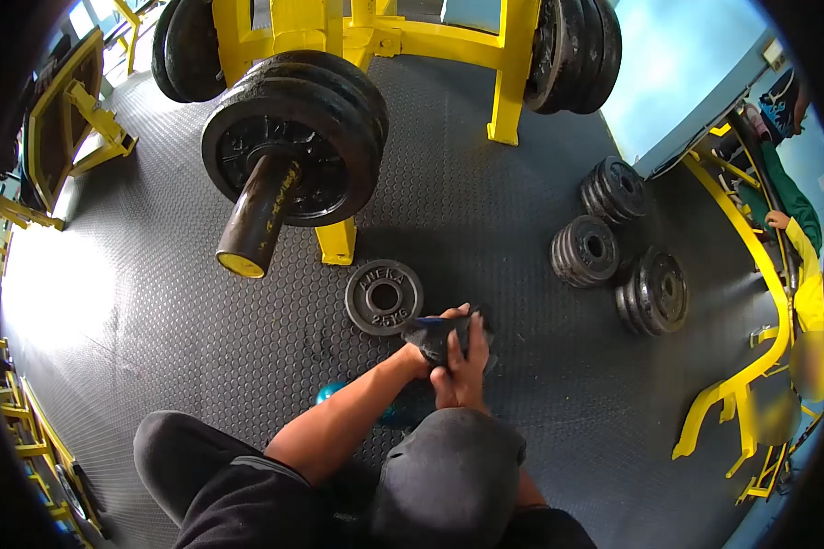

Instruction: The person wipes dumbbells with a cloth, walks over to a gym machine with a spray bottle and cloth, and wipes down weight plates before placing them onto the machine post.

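A dark cloth (435, 335) with a bit of blue at its edge is bunched between my two hands, which meet in front of my knees. My left hand (417, 359) grips it from the left, its palm mostly covered and some fingertips showing beyond. My right hand (467, 366) presses on it from the right, fingers laid along it. Just beyond the hands, a grey 2.5 KG weight plate (361, 317) lies flat on the floor. A shiny teal object (330, 392) is partly hidden under my left forearm, so its kind is unclear.
A yellow rack (508, 78) stands ahead, with large black plates (330, 183) on a thick peg jutting toward me. Stacked plates (584, 252) sit on the black studded floor (485, 220) at right. Beyond them are a yellow frame (760, 247) and a person in a yellow sleeve (801, 242).
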The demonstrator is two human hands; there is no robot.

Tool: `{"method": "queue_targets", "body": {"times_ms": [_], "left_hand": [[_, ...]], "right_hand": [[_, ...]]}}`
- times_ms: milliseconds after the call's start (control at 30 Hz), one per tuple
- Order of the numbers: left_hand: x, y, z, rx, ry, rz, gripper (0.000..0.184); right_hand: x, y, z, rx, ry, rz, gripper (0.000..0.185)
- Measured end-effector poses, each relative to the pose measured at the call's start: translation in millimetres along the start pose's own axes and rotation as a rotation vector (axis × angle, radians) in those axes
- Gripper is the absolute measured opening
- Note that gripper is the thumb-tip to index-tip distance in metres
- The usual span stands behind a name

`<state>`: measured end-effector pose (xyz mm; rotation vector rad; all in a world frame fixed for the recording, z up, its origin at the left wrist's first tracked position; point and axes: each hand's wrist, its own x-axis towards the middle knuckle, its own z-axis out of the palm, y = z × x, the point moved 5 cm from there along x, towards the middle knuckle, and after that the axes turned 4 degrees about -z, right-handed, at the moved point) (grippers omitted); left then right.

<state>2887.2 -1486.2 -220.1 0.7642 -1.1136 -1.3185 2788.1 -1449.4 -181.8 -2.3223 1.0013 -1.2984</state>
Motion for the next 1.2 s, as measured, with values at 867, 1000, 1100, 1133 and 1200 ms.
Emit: {"method": "queue_targets", "body": {"times_ms": [867, 1000, 1100, 1133, 1200], "left_hand": [[-16.6, 21.9, -18.6, -0.405, 0.629, -0.798, 0.037], [-13.0, 21.8, -37.6, -0.476, 0.615, -0.822, 0.034], [-8.1, 30.5, -50.0, -0.438, 0.582, -0.763, 0.036], [-6.1, 31.5, -53.8, -0.301, 0.563, -0.761, 0.043], [-9.3, 31.6, -58.7, -0.153, 0.548, -0.766, 0.054]], "right_hand": [[-9.6, 73.2, 30.6, 0.307, -0.023, 1.049, 0.041], [-75.0, 69.5, 44.1, 0.026, -0.251, 0.939, 0.035], [-39.1, 0.4, 26.7, -0.120, -0.240, 0.579, 0.029], [-13.1, -15.8, 19.8, -0.022, -0.180, 0.378, 0.027], [11.7, -33.5, 14.6, 0.084, -0.114, 0.187, 0.026]]}}
